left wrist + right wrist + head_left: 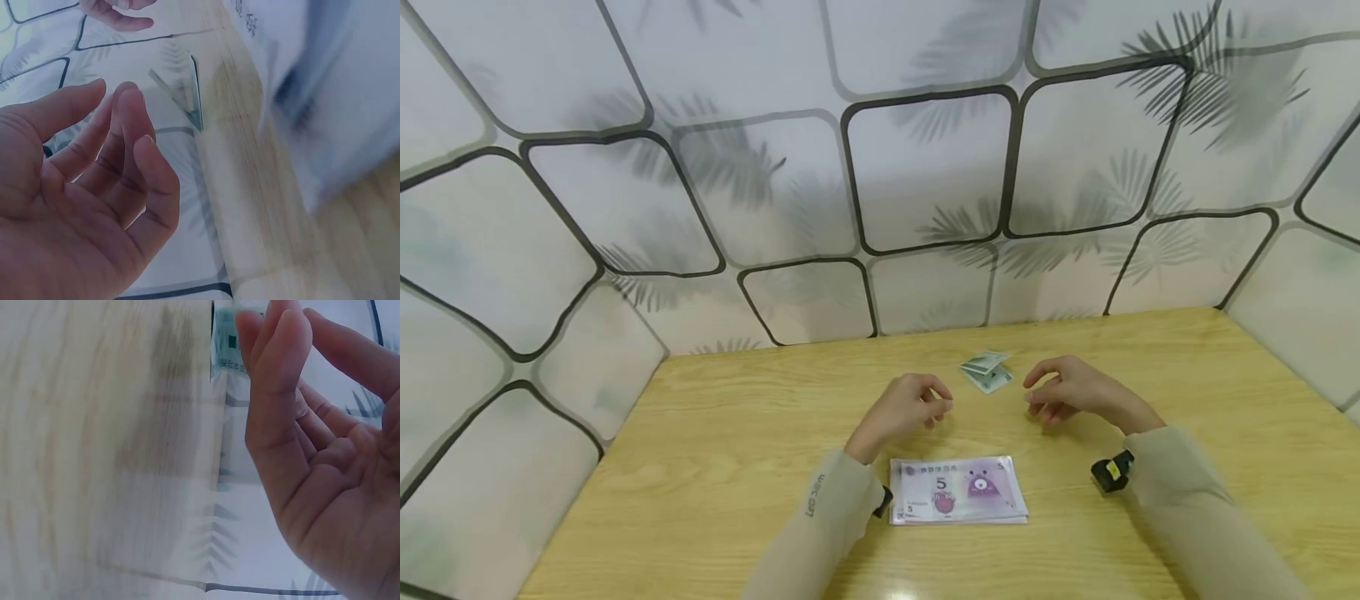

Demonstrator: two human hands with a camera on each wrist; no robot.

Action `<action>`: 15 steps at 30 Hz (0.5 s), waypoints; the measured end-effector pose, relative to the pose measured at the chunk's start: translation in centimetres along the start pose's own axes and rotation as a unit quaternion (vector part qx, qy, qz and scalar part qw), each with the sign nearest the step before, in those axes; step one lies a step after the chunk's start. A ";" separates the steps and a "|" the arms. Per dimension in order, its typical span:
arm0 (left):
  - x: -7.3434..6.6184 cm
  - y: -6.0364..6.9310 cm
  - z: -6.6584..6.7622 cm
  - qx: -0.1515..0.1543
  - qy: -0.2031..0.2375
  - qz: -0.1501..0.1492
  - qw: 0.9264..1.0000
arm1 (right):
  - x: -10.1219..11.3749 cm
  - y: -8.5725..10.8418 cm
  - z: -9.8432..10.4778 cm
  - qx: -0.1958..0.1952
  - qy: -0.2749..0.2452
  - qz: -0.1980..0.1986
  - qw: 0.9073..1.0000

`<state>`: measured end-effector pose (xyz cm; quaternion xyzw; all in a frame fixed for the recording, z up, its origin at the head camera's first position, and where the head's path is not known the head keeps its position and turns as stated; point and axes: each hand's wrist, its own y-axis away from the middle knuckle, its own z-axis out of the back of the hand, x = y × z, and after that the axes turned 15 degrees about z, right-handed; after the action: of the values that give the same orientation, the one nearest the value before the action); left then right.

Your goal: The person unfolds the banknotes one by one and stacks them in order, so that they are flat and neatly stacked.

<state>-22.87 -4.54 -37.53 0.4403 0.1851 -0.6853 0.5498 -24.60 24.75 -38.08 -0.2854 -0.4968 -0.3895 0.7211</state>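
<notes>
A folded green paper note (987, 372) stands partly open on the wooden table, between and beyond both hands. My left hand (908, 407) hovers to its left with loosely bent fingers and nothing in them. To the note's right is my right hand (1075, 390), its fingers also loosely curved and holding nothing. Nearer to me lies a stack of purple play-money notes (958, 492) printed with a 5 and a one-eyed cartoon figure. In the left wrist view the green note (195, 94) appears edge-on as a V; in the right wrist view fingers partly cover it (228, 344).
The light wood table (715, 467) ends at a wall covering (932, 175) with dark rounded outlines and leaf prints. Side panels of the same pattern rise at left and right. A black wrist device (1112, 471) sits at the right sleeve.
</notes>
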 end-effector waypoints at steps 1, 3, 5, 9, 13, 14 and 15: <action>0.0 -0.1 -0.3 -0.001 0.003 0.006 1.000 | -0.1 0.0 -0.2 -0.002 -0.001 -0.003 1.000; -0.1 -0.3 -0.7 -0.002 0.008 0.022 1.000 | -0.5 0.0 -0.4 -0.006 -0.004 -0.008 1.000; -0.2 -0.6 -1.0 -0.007 0.006 0.037 0.999 | -0.8 0.0 -0.6 -0.009 -0.009 -0.014 1.000; -1.1 -1.5 -0.9 -0.021 -0.017 0.047 0.999 | -1.1 -0.3 -0.3 -0.018 -0.018 -0.028 0.999; -2.4 -2.6 -0.6 -0.031 -0.034 0.048 0.998 | -1.0 -0.8 0.4 -0.023 -0.015 -0.044 0.999; -2.6 -2.8 -0.7 -0.034 -0.040 0.050 0.997 | -0.9 -0.8 0.5 -0.023 -0.015 -0.046 0.999; -2.8 -3.0 -0.8 -0.035 -0.046 0.052 0.997 | -0.8 -0.9 0.6 -0.023 -0.015 -0.048 0.998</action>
<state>-25.29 -1.26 -36.38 0.3984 0.1602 -0.6683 0.6075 -25.81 25.02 -38.63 -0.2838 -0.5117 -0.4308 0.6870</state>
